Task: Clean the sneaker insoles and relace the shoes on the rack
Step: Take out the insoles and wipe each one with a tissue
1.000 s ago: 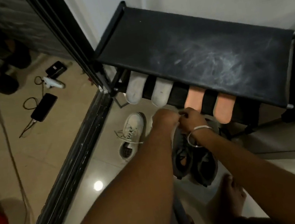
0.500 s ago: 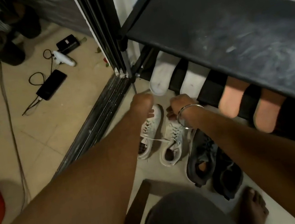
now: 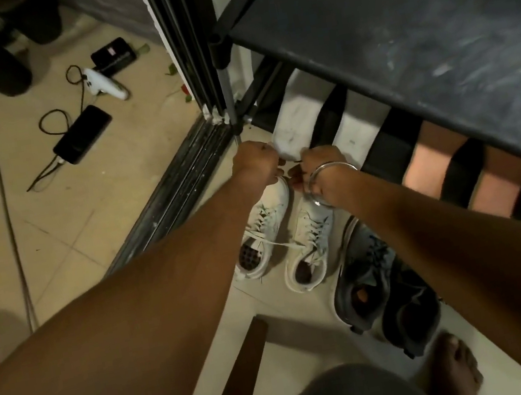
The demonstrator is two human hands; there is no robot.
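Two white sneakers stand side by side on the floor tiles, the left one (image 3: 263,231) with a loose lace trailing and the right one (image 3: 310,240) beside it. My left hand (image 3: 255,163) curls over the toe of the left one. My right hand (image 3: 318,169), with a bangle on the wrist, curls at the toe of the right one. Their fingertips are hidden. Two dark sneakers (image 3: 367,277) lie to the right. On the black rack (image 3: 394,17), the lower shelf holds two white insoles (image 3: 294,121) and two pink insoles (image 3: 427,164).
A sliding-door track (image 3: 178,194) runs diagonally at the left. Beyond it lie a phone (image 3: 82,134) on a cable, a white glue gun (image 3: 105,85) and a black box (image 3: 112,54). My bare foot (image 3: 453,368) and a dark wooden edge (image 3: 239,382) are nearby.
Both hands left the dark sneakers and reached forward to the toes of the white pair. The view has swung left and closer to the rack.
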